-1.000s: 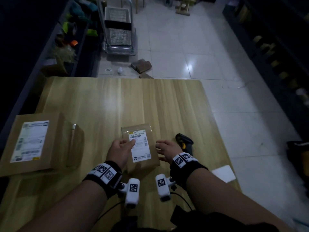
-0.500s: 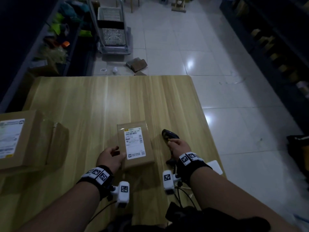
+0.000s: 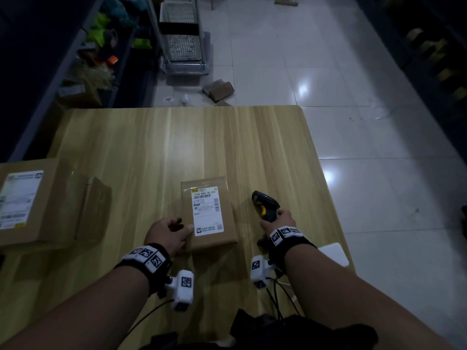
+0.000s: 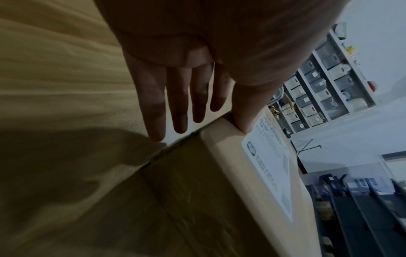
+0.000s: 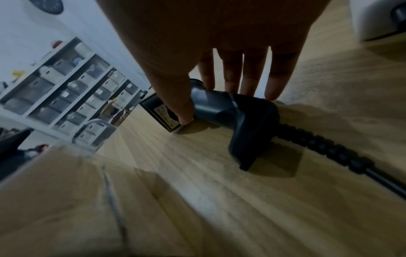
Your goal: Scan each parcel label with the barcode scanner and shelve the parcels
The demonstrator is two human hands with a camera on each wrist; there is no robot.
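Observation:
A small brown parcel (image 3: 208, 238) lies on the wooden table (image 3: 151, 147), its white barcode label (image 3: 208, 213) facing up. My left hand (image 3: 174, 229) is at its near left corner. In the left wrist view, the thumb (image 4: 243, 120) presses the parcel's (image 4: 219, 173) top edge and straight fingers (image 4: 153, 113) run down its side. Right of the parcel, the black barcode scanner (image 3: 265, 202) lies on the table. My right hand (image 3: 278, 219) holds its handle, the thumb on one side of the scanner (image 5: 230, 111) and the fingers (image 5: 250, 78) behind it.
A large labelled parcel (image 3: 38, 203) sits at the table's left edge, and a white flat object (image 3: 333, 253) lies at the near right edge. The scanner's coiled cable (image 5: 329, 149) trails toward me. On the floor beyond are a metal cart (image 3: 182, 39) and cardboard scraps (image 3: 218, 90). Dark shelving stands on both sides.
My right hand left the parcel's right edge and took hold of the scanner. My left hand slid off the label to the parcel's near left corner.

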